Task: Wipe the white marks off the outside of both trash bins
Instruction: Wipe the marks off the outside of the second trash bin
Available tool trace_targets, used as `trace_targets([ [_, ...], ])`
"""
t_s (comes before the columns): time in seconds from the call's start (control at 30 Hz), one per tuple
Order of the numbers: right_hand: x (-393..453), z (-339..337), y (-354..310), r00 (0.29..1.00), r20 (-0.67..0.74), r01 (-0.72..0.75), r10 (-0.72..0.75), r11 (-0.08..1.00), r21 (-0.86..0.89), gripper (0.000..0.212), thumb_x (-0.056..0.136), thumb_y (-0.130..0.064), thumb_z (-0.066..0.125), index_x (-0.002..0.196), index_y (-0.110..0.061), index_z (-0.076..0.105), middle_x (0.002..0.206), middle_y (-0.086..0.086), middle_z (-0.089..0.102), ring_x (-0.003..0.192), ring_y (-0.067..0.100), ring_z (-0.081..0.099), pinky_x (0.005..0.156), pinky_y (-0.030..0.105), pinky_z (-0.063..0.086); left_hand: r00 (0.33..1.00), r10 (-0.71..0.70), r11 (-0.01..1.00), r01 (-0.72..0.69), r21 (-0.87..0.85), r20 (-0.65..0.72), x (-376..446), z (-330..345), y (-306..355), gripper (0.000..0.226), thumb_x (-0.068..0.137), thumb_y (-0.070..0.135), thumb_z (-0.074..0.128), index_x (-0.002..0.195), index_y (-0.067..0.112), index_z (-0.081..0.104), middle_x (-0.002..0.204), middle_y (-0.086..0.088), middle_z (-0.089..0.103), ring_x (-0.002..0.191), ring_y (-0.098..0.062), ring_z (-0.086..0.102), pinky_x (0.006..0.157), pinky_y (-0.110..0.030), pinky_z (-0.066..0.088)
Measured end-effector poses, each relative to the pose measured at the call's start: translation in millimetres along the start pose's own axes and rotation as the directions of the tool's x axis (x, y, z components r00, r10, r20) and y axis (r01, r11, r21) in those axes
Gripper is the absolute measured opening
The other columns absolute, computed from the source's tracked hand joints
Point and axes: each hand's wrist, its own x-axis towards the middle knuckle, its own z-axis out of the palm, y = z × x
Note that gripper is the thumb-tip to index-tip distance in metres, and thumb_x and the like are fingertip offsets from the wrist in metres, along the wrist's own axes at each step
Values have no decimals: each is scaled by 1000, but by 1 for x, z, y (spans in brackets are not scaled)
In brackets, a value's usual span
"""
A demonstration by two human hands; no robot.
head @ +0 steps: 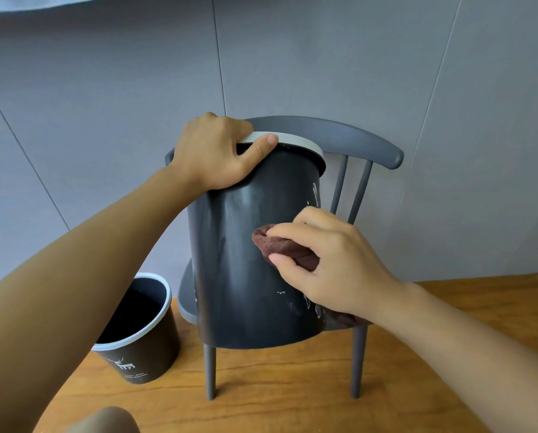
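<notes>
Task partway, as judged. Left hand (217, 151) gripped the white rim of the dark bin (255, 245), fingers curled over the edge, thumb on the outside, steadying it tilted on the grey chair (339, 135). Right hand (327, 264) pinched a brown cloth (286, 245), pressed to the bin's side wall. White marks (311, 304) remained low on the right side, a few more near the upper right; the wall facing the camera looked mostly clean. Second bin (139, 332) stood upright on the wooden floor (292, 385), just beside the chair, untouched; no marks seen on its visible side. Count: two bins, one cloth, one chair, two hands.
</notes>
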Motion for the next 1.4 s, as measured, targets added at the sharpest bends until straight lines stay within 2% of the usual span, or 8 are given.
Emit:
trace_targets([
  [0.13,-26,3,-1,992,114,49,-56,997,61,24,89,-26,77,112,-20,79,89,-4,61,81,15,58,67,33,53,1000,-31,999,31,-21,6,-2,0,-8,61,95,59,44,58,16,23,48,-1,25,51,-29,28,53,-33,23],
  [0.3,-61,3,-6,956,263,117,-134,990,78,17,87,-33,75,103,-28,78,81,-11,55,75,9,49,62,30,46,999,-40,999,40,-21,12,-2,-1,-7,62,95,61,44,58,15,24,48,-1,27,51,-28,30,53,-33,25],
  [0.5,-28,-3,5,999,6,-40,40,992,121,28,92,-32,71,117,-22,78,94,-6,65,86,12,63,70,31,56,1000,-25,999,25,-23,16,-2,-1,-7,62,95,60,44,58,13,26,48,-3,29,52,-31,33,52,-35,28],
  [0.63,-40,0,9,993,121,-10,-7,991,136,25,90,-26,77,114,-21,79,93,-7,65,86,12,62,72,31,54,999,-46,999,46,-21,16,-3,0,-10,62,95,61,43,59,13,28,49,-4,29,53,-32,33,53,-33,23],
  [0.77,-74,-3,8,956,287,24,-61,991,132,22,84,-29,80,106,-26,80,85,-17,61,79,4,56,71,18,45,999,-50,998,50,-26,7,-3,2,-13,62,95,61,43,59,14,25,49,-3,26,51,-29,29,52,-33,20],
  [1.0,-54,2,9,994,43,-103,96,973,207,25,89,-19,79,114,-18,79,94,-10,68,85,10,66,73,18,51,999,-51,998,51,-25,20,0,6,-14,65,96,62,41,61,9,29,51,-8,28,52,-29,28,52,-37,26],
  [1.23,-85,-7,4,957,290,-29,-11,991,132,22,85,-30,79,107,-27,79,85,-13,64,80,8,60,69,26,50,999,-30,999,31,-14,14,-4,3,-14,63,97,62,39,61,11,26,51,-7,25,53,-30,26,52,-39,27],
  [1.4,-68,-4,-4,990,135,-57,26,972,227,21,89,-22,78,111,-19,79,91,-9,67,83,11,65,71,24,52,1000,4,1000,-5,18,16,-1,2,-5,61,97,60,40,60,14,24,49,-3,24,53,-33,29,52,-36,25],
])
